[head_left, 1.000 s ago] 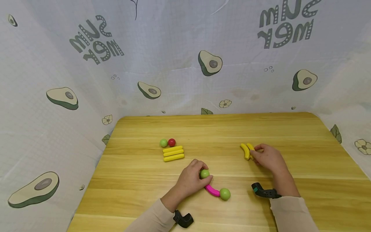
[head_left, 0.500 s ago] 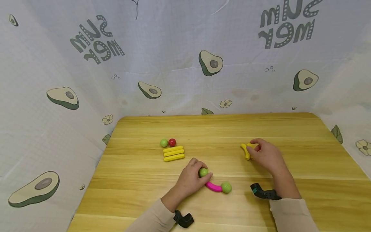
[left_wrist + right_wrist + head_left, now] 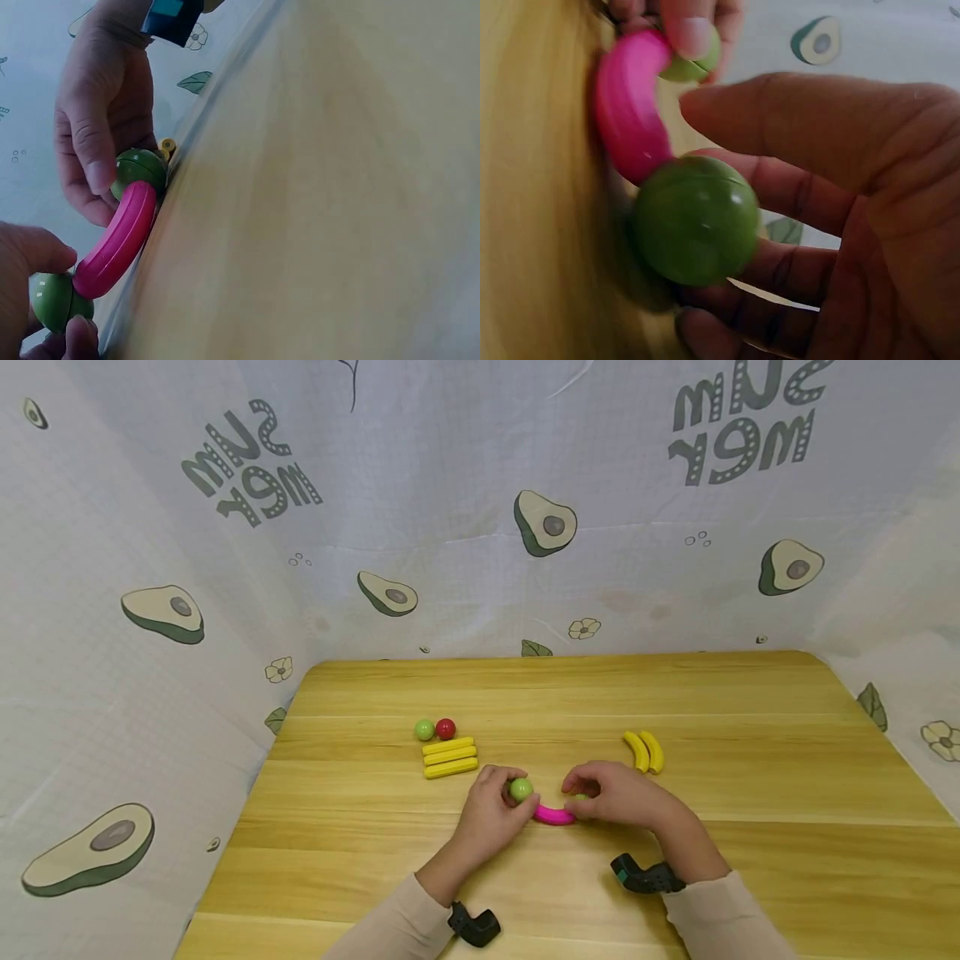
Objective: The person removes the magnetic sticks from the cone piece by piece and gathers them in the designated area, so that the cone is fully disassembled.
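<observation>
A curved pink piece (image 3: 554,815) lies on the table with a green ball at each end. My left hand (image 3: 491,814) grips the left green ball (image 3: 521,789) between thumb and fingers, as the left wrist view also shows. My right hand (image 3: 618,793) is around the right green ball, mostly hidden from the head view. In the right wrist view that ball (image 3: 696,221) sits in front of the curved fingers, with the thumb apart from it, so the hand looks relaxed around the ball and not pinching it.
Behind my left hand are a green ball (image 3: 424,729), a red ball (image 3: 446,728) and three yellow sticks (image 3: 450,757) side by side. Two curved yellow pieces (image 3: 645,752) lie behind my right hand. A patterned cloth (image 3: 450,527) hangs around the wooden table (image 3: 360,835).
My right hand has left the curved yellow pieces and come left and nearer, to the right green ball. The pink piece has swung level and moved slightly away from me with my left hand.
</observation>
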Tool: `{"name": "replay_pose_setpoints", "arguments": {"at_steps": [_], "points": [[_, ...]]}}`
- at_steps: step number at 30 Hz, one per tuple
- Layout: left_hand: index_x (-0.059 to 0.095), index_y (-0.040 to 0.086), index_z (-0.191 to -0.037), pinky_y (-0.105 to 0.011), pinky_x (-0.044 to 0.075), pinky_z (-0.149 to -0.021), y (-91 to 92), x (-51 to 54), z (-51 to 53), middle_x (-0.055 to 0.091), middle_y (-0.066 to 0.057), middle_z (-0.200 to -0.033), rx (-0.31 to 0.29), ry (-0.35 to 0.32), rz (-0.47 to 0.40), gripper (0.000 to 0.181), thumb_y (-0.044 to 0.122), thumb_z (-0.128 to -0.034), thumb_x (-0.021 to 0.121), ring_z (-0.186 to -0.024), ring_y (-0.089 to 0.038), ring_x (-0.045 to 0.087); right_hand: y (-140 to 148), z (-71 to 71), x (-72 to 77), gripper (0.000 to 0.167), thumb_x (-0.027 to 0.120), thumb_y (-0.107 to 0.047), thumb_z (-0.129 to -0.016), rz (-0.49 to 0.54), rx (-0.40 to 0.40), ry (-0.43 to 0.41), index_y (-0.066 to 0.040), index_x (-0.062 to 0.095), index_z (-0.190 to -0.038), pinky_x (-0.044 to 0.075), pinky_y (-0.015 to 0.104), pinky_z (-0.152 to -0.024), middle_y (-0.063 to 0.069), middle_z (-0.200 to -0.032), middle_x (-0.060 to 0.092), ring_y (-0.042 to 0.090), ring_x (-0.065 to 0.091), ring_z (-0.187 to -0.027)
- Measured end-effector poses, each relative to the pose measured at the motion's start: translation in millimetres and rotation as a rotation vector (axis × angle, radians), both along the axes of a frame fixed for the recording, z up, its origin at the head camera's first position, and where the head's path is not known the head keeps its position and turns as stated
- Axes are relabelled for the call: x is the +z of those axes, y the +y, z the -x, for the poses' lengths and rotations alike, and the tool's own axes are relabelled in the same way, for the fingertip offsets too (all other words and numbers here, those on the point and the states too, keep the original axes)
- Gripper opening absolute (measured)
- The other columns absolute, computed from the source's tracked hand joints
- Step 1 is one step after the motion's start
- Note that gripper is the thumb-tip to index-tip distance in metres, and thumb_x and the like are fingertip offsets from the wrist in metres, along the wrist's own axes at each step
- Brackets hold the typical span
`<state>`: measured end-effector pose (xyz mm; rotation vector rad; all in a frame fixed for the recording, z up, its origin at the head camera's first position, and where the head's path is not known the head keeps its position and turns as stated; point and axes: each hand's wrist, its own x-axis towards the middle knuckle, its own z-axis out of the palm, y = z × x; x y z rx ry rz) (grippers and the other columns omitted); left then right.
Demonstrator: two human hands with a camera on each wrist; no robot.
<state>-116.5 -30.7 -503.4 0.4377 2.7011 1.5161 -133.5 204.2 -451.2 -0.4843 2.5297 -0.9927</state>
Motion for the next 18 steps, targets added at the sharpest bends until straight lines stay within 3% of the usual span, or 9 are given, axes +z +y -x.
{"name": "replay_pose_setpoints", "arguments": {"at_steps": [4, 13, 18], "points": [[0.069, 0.008, -0.12, -0.017, 0.05, -0.067, -2.1, 0.1, 2.4, 0.06, -0.006, -0.108, -0.01, -0.038, -0.047, 0.036, 0.023, -0.0888, 0.077, -0.074, -0.002, 0.053, -7.1, -2.0, -2.8, 0.02, 0.082, -0.033, -0.085, -0.044, 0.046, 0.009, -0.02, 0.073, -0.097, 0.043, 0.029, -0.072, -0.004, -0.092, 0.064, 0.014, 0.051, -0.082], [0.067, 0.005, -0.123, -0.017, 0.05, -0.066, -6.9, 3.8, 6.8, 0.065, -0.008, -0.099, -0.022, -0.134, -0.163, 0.04, 0.022, -0.0888, 0.081, -0.076, -0.005, 0.058, -6.7, -2.2, -7.1, 0.011, 0.081, -0.033, -0.087, -0.045, 0.052, 0.038, -0.026, 0.073, -0.087, 0.04, 0.027, -0.071, -0.004, -0.09, 0.06, 0.013, 0.05, -0.08], [0.069, 0.007, -0.122, -0.017, 0.048, -0.062, -8.3, 6.2, 7.9, 0.063, -0.003, -0.095, -0.025, -0.137, -0.136, 0.039, 0.024, -0.0893, 0.081, -0.074, -0.003, 0.057, -5.5, -1.9, -8.3, 0.01, 0.08, -0.033, -0.088, -0.039, 0.062, 0.052, -0.026, 0.073, -0.087, 0.04, 0.026, -0.071, -0.004, -0.09, 0.061, 0.012, 0.049, -0.081]]}}
